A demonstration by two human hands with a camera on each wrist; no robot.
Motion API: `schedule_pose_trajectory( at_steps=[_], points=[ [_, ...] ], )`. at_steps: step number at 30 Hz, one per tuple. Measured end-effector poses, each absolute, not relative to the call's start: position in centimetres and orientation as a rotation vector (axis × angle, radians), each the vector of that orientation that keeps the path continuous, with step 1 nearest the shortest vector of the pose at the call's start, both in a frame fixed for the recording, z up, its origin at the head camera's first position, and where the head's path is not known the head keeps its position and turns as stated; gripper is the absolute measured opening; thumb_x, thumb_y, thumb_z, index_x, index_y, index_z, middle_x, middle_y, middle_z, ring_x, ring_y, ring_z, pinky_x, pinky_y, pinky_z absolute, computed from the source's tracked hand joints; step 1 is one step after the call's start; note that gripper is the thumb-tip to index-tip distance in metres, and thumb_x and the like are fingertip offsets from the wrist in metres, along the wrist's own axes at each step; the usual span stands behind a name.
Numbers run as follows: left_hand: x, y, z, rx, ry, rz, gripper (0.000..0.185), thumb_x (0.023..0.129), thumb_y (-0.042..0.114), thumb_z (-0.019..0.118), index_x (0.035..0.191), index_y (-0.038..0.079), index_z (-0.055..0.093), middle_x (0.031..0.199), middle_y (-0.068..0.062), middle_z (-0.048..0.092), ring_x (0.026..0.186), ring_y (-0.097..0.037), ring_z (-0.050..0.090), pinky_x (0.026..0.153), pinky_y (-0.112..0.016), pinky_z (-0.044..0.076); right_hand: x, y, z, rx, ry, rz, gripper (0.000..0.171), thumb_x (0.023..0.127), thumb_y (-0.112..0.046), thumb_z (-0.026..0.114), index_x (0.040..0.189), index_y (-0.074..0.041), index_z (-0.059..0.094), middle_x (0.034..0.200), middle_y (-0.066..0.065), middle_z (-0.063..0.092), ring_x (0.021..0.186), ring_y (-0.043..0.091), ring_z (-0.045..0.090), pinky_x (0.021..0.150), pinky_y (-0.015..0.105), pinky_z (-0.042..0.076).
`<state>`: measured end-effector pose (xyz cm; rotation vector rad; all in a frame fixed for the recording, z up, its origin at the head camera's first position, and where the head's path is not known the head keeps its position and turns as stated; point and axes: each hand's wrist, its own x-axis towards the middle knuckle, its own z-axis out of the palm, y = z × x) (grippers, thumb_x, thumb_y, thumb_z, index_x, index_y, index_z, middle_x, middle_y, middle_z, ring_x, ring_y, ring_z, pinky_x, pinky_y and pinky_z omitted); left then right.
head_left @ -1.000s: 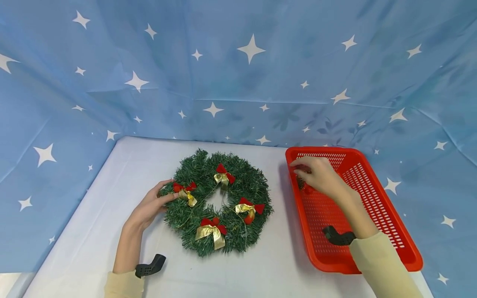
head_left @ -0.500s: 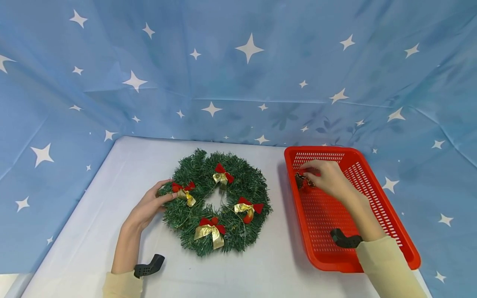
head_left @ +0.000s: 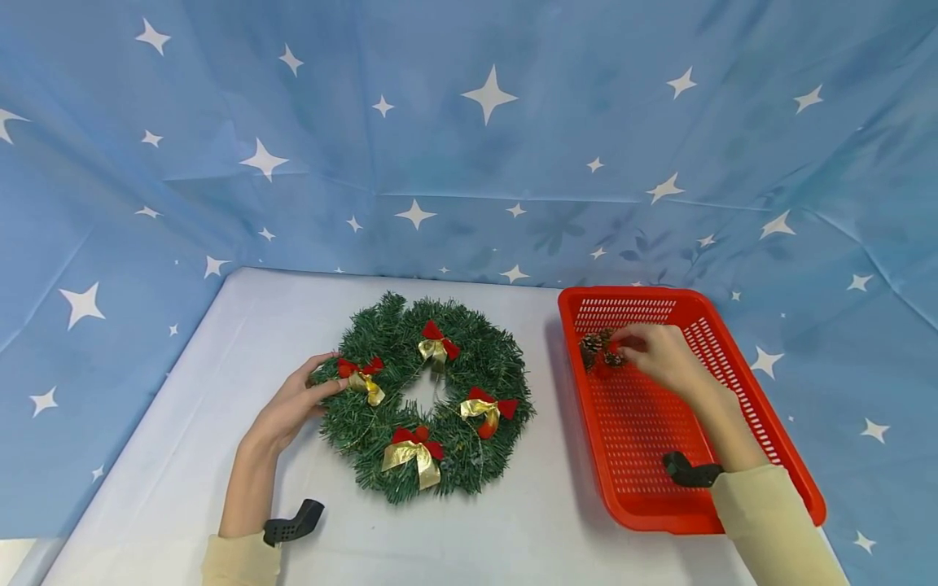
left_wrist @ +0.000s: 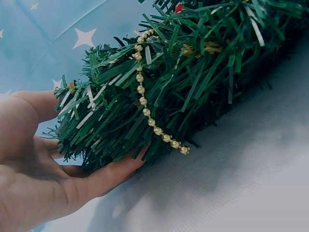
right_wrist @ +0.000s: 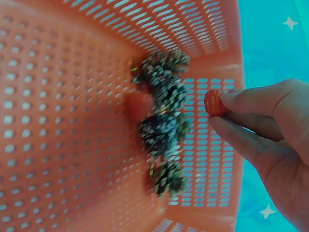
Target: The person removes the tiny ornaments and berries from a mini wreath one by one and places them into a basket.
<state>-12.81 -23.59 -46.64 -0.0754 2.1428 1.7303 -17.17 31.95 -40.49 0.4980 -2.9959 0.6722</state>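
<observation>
The pinecone bunch [head_left: 599, 352] lay in the far left corner of the red basket [head_left: 762, 423], close to the wall of holes. In the right wrist view the pinecones [right_wrist: 164, 121] looked dark with pale tips, and a small red piece [right_wrist: 214, 102] was pinched between the thumb and fingertips of the right hand [head_left: 659, 354]. That hand reached into the basket from the near side, with its wrist and pale yellow sleeve [head_left: 769, 521] over the basket's near end. Its fingers were curled in close together around the red piece. On the white table [head_left: 183, 456], left of the basket, lay a green wreath [head_left: 425, 395] with red and gold bows. The left hand [head_left: 293, 407] rested at the wreath's left edge. Its fingers [left_wrist: 116, 169] were nearly straight and slipped under the green needles, with the thumb up on top. A string of little gold beads [left_wrist: 145, 104] hung down over the wreath's side near that hand.
</observation>
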Motion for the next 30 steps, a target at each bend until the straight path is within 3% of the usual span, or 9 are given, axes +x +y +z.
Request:
schedule_pose_trajectory(
  at_steps=[9, 21, 30],
  points=[
    [-12.9, -23.5, -46.7, -0.079, 2.14, 1.729, 0.076, 0.105, 0.027, 0.062, 0.165, 0.01, 0.018, 0.169, -0.025, 0.0, 0.145, -0.045, 0.033, 0.097, -0.047, 0.046, -17.1, 33.3, -41.6, 0.48, -3.04, 0.683, 0.016, 0.093, 0.0, 0.07, 0.107, 0.003, 0.077, 0.095, 0.019, 0.077, 0.086, 0.036, 0.073, 0.073, 0.05, 0.058],
    [-12.8, -23.6, -46.6, -0.077, 2.129, 1.73, 0.077, 0.104, 0.029, 0.063, 0.165, 0.011, 0.018, 0.17, -0.025, -0.004, 0.148, -0.048, 0.029, 0.104, -0.059, 0.042, -17.1, 35.1, -42.9, 0.44, -3.104, 0.659, 0.015, 0.093, -0.001, 0.071, 0.106, 0.004, 0.077, 0.096, 0.021, 0.075, 0.083, 0.034, 0.071, 0.069, 0.046, 0.057],
    [-12.8, -23.5, -46.5, -0.068, 2.132, 1.73, 0.076, 0.105, 0.029, 0.062, 0.165, 0.011, 0.019, 0.169, -0.024, 0.001, 0.147, -0.047, 0.03, 0.098, -0.049, 0.045, -17.4, 35.8, -43.5, 0.392, -3.124, 0.685, 0.015, 0.094, -0.001, 0.07, 0.105, 0.005, 0.077, 0.094, 0.023, 0.075, 0.08, 0.033, 0.071, 0.065, 0.043, 0.054]
  ],
)
